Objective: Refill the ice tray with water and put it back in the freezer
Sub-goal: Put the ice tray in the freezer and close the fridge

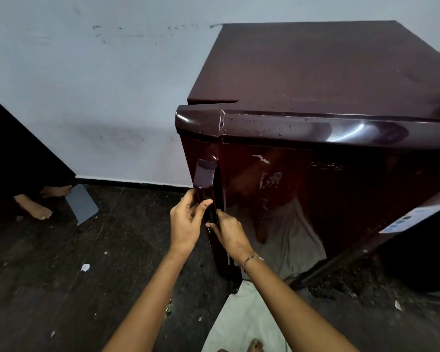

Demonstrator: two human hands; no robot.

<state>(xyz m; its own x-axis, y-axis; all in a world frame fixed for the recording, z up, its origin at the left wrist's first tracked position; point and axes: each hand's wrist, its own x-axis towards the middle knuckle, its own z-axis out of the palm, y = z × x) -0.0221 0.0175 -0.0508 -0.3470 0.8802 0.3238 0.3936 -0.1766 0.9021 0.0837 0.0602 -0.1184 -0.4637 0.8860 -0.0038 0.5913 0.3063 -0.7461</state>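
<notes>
A dark maroon fridge [315,72] stands on the right of the scene against a pale wall [87,97], seen from above. Its glossy door [353,194] faces the person, and water droplets [264,123] dot the door's rounded top edge. Whether the door is fully closed cannot be told.

Both hands are on the vertical door handle [205,184] at the door's left edge. The left hand [186,222] wraps the handle from the left, its fingers curled behind it and its thumb laid across the front. The right hand [229,232] grips just below and to the right, its fingers tucked out of sight behind the handle's right side. A thin bracelet [252,260] circles the right wrist.

A pale sticker [404,222] sits on the door's right part. A white cloth [239,321] lies on the dark floor [61,275] at the fridge's near corner, under the person's arms. A small white scrap [85,267] lies on the floor left of the arms. At the far left, another person's bare feet [36,207] stand beside a grey flat sheet [83,203].
</notes>
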